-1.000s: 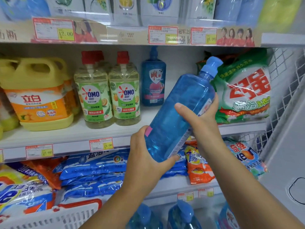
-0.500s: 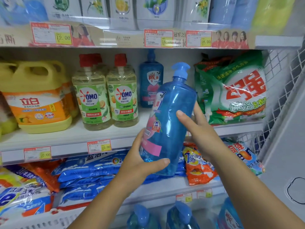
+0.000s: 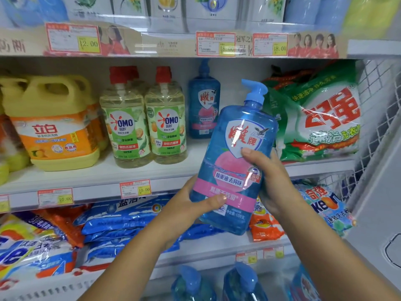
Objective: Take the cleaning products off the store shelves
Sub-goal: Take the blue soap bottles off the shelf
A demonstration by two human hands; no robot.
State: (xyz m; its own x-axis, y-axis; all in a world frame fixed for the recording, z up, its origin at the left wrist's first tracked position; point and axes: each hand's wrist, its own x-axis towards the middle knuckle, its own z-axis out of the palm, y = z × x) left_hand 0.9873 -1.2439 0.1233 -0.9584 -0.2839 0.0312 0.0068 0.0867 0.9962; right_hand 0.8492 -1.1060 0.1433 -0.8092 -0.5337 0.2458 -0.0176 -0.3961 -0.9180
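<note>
Fingers [image 3: 217,199] of your left hand [image 3: 186,205] wrap the lower part of the blue pump bottle [image 3: 236,135]; your right hand [image 3: 275,181] grips its side, thumb on the label. You hold it slightly tilted, clear of the middle shelf [image 3: 104,177].

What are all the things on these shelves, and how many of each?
held pump bottle: one, blue, pink label, before middle shelf
shelf pump bottle: one, blue, middle shelf, back
OMO bottles: two in front, pale yellow, red caps, middle shelf
jug: one in front, yellow and orange, middle shelf, left
green bags: count unclear, green and white, middle shelf, right
blue bags: stack, blue, lower shelf
bottom pump bottles: three, blue, below the lower shelf
left hand: one, grips the held pump bottle low
right hand: one, grips its right side
</note>
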